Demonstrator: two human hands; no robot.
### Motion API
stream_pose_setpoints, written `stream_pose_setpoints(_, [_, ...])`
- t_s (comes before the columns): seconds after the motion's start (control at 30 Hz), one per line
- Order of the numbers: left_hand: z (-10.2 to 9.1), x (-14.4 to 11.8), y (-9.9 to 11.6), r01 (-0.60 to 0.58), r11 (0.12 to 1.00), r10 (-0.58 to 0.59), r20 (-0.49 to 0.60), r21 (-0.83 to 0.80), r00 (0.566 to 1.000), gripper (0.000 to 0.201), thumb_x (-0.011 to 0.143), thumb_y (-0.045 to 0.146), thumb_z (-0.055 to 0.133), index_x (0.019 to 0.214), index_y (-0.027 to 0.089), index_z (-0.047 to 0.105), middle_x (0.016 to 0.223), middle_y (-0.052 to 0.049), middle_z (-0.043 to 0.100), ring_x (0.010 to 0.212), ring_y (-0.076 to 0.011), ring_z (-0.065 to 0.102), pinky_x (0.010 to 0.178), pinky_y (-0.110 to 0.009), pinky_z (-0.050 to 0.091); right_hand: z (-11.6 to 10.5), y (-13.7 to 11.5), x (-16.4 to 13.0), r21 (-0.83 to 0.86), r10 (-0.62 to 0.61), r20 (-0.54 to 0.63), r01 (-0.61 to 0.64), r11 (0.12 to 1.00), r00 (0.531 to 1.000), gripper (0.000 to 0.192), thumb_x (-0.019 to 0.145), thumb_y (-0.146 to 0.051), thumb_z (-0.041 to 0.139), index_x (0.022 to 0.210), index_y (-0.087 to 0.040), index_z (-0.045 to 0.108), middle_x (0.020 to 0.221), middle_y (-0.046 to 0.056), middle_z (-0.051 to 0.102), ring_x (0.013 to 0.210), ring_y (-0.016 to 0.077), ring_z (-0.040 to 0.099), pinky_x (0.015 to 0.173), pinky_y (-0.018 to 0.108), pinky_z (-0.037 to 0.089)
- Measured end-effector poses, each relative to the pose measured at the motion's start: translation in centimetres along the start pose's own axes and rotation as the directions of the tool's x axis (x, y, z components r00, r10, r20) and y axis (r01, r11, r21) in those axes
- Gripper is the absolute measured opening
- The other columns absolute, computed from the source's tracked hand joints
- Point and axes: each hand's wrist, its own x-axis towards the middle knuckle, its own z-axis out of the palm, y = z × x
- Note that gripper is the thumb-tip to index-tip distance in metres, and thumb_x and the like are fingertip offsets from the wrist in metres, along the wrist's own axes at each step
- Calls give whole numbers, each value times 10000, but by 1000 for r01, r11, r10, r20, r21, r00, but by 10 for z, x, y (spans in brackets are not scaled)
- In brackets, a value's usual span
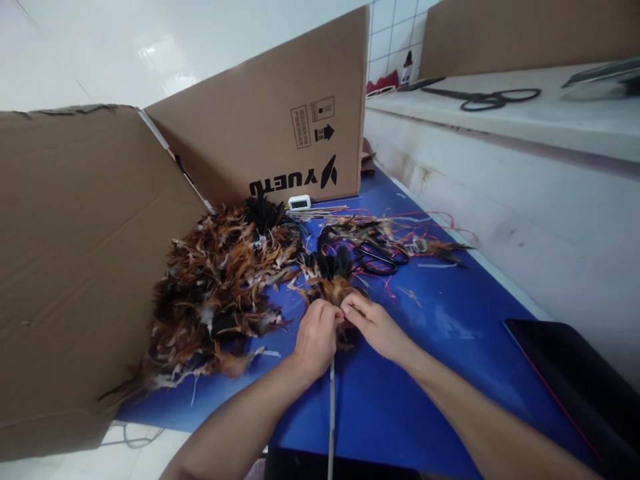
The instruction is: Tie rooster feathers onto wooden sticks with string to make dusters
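On the blue bench (440,313), between cardboard walls (75,267), a large heap of loose feathers (215,293) lies unused (far more than is bound). Near its edge, the left hand (315,337) closes its grip around a thin stick (331,407), and the right hand (373,323) pinches the small feather bunch (333,283) at its top; judging by this, only a first tuft is attached.
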Motion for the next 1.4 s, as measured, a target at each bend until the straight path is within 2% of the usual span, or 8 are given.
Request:
stream_pose_setpoints(0.1, [3,0,-3,-52,999,51,-22,-17,998,125,872,153,379,850,154,502,808,-39,503,751,-122,462,685,-243,411,0,0,1,29,18,15,-18,999,1000,203,867,-322,380,747,-202,492,646,-30,513,623,123,488,617,251,379])
stream_pose_setpoints(0.23, [2,1,-2,-46,991,39,-59,-129,998,125,877,147,354,819,161,464,806,-37,510,756,-117,472,700,-244,406,1,1,1,83,32,28,-34,996,999,205,850,-318,399,709,-195,484,633,-27,500,614,120,478,606,250,381])
stream_pose_setpoints(0.47, [-1,-1,0,193,951,-187,46,-244,981,163,900,218,322,808,177,450,732,-7,509,672,-104,487,647,-223,382,1,-2,-1,144,53,120,-70,987,991,203,835,-313,420,681,-188,462,619,-32,492,600,112,470,578,237,374])
stream_pose_setpoints(0.83, [-8,1,2,306,878,-287,106,-368,952,173,899,252,338,781,178,440,704,18,470,640,-86,454,617,-194,352,-1,2,-4,47,57,207,-68,997,977,171,864,-306,402,749,-197,468,602,-35,525,579,111,495,564,228,373])
stream_pose_setpoints(0.93, [-8,1,2,319,864,-290,134,-388,948,165,892,248,353,770,178,440,702,20,468,632,-83,443,603,-189,346,-4,-3,-5,0,73,228,-75,997,971,185,869,-320,393,752,-198,470,548,-50,486,529,102,462,532,220,347])
stream_pose_setpoints(1.1, [-8,2,1,322,866,-282,156,-383,946,137,871,212,379,760,177,450,695,22,473,638,-86,435,604,-192,337,-12,-12,-7,-157,54,259,-13,987,964,218,855,-331,412,721,-190,510,557,-56,411,528,91,372,499,213,279])
stream_pose_setpoints(1.23, [-8,2,2,338,859,-293,172,-385,940,115,851,193,399,770,176,479,697,20,494,645,-89,445,611,-197,341,-16,-20,-10,-190,41,292,16,982,956,227,853,-309,402,717,-190,540,574,-47,434,530,92,372,491,216,267])
stream_pose_setpoints(1.4, [-6,1,2,369,799,-305,210,-475,929,42,820,183,435,831,180,475,694,31,491,612,-80,445,578,-185,348,-16,-27,-12,-219,25,253,32,975,967,232,849,-307,410,730,-189,571,574,-33,463,525,99,395,488,225,278])
